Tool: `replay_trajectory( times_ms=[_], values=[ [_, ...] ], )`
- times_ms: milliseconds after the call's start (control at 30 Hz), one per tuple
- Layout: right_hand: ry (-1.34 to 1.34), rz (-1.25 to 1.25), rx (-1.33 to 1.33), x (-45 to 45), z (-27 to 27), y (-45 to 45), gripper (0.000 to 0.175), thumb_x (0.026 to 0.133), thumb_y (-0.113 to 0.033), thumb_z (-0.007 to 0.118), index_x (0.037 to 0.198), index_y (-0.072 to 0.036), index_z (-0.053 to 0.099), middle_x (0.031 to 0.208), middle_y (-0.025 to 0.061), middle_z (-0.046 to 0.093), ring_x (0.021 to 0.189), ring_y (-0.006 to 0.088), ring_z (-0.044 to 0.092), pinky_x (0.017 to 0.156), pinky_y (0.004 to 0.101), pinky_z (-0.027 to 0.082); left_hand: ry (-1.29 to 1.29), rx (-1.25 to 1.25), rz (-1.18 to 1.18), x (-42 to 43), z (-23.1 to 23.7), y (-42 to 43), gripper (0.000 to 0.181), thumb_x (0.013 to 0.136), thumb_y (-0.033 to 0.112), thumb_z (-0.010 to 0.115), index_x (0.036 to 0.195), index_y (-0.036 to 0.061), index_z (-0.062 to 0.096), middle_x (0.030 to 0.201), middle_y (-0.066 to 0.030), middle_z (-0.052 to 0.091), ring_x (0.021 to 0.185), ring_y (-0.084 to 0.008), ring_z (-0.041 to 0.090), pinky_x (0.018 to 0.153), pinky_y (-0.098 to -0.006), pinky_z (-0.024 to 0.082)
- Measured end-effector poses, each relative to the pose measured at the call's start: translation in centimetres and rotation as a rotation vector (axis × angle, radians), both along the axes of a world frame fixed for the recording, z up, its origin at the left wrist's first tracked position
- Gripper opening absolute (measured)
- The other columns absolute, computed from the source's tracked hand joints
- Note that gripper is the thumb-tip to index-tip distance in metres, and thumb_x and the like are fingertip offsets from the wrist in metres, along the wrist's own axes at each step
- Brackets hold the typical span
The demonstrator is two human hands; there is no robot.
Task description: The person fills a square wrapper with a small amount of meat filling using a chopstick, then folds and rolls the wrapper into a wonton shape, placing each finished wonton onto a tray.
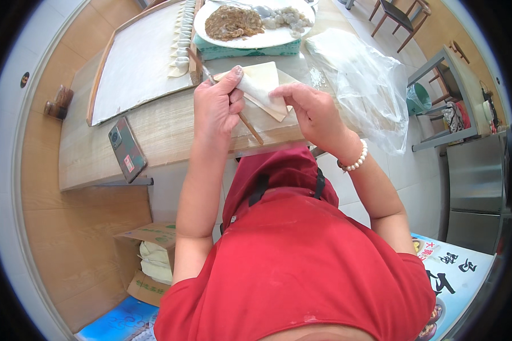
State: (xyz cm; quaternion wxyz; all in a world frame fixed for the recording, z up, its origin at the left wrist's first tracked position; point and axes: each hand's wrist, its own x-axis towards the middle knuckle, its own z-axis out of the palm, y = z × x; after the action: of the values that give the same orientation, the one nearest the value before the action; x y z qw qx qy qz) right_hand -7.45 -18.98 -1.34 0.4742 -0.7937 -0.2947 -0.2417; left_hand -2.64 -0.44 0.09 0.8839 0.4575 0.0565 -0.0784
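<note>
My left hand (220, 100) is closed around a thin wooden stick (251, 128) and pinches the left edge of a pale dough wrapper (256, 84) between thumb and fingers. My right hand (309, 111) has its fingertips at the wrapper's right side; whether they grip it is unclear. More square wrappers (268, 111) lie under and beside it on the table. Beyond my hands, a white oval plate (277, 41) holds brown minced filling (232, 23) and peeled shrimp (288, 19). Folded wontons (182, 53) stand in a row along the right side of a wood-framed tray (136, 64).
The plate rests on a green box (247, 51). A clear plastic bag (367, 81) with pale wrappers lies at the right, partly over the table edge. A smartphone (128, 149) overhangs the front left edge. White flour (317, 78) is scattered near the bag.
</note>
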Motion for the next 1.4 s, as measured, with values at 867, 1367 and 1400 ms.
replay_trajectory(
  times_ms=[867,1367,1400],
  values=[
    [0.857,0.32,0.835,3.6,2.0,2.2,0.015,0.086,-0.01,0.073,0.092,-0.001,0.063,0.087,0.0042,0.066,0.079,0.0109,0.064,0.071,0.0241,0.053,-0.153,0.084,-0.094,-0.9,1.5,0.2,0.01,0.088,0.005,0.068,0.087,-0.0033,0.062,0.065,0.0016,0.054,0.047,-0.0018,0.039,0.04,-0.0189,0.026],
    [0.611,0.4,1.105,1.6,-2.0,5.3,0.028,0.096,-0.007,0.058,0.122,0.005,0.06,0.11,0.0063,0.061,0.107,0.0148,0.058,0.097,0.0293,0.046,-0.194,-0.091,0.062,-1.1,-1.0,-0.4,0.014,0.092,0.004,0.063,0.101,-0.0066,0.061,0.065,0.0032,0.05,0.046,-0.0043,0.037,0.04,-0.0198,0.028],
    [0.541,0.373,1.041,2.0,-2.2,5.3,0.025,0.096,-0.008,0.059,0.118,0.003,0.063,0.108,0.0055,0.061,0.105,0.0143,0.058,0.095,0.0285,0.046,-0.182,-0.071,0.071,-1.3,-0.9,-0.5,0.015,0.092,0.005,0.063,0.102,-0.0069,0.062,0.064,0.0034,0.05,0.046,-0.004,0.037,0.04,-0.0197,0.027]
  ],
)
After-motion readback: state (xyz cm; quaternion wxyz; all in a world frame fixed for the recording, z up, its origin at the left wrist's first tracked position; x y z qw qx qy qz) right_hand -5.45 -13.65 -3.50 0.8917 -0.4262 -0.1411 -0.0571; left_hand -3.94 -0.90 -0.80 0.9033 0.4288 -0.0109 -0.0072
